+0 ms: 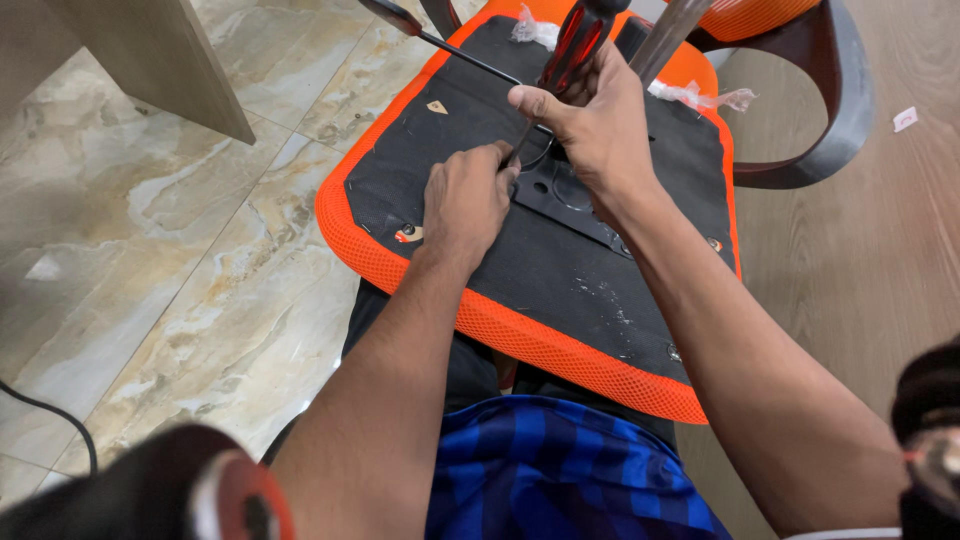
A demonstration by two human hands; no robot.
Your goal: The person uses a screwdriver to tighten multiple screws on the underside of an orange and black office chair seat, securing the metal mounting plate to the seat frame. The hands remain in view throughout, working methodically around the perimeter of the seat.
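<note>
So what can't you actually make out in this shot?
- Screwdriver tip, head view: hidden behind the left hand and right hand.
- Screw or fastener being worked: covered by both hands.
- Metal plate on the seat underside: partly hidden by the right wrist.
- Armrest: cut off by the top edge.
- Dark objects in both bottom corners: blurred.

Orange mesh seat, matt black fabric underside, glossy marble floor.
</note>
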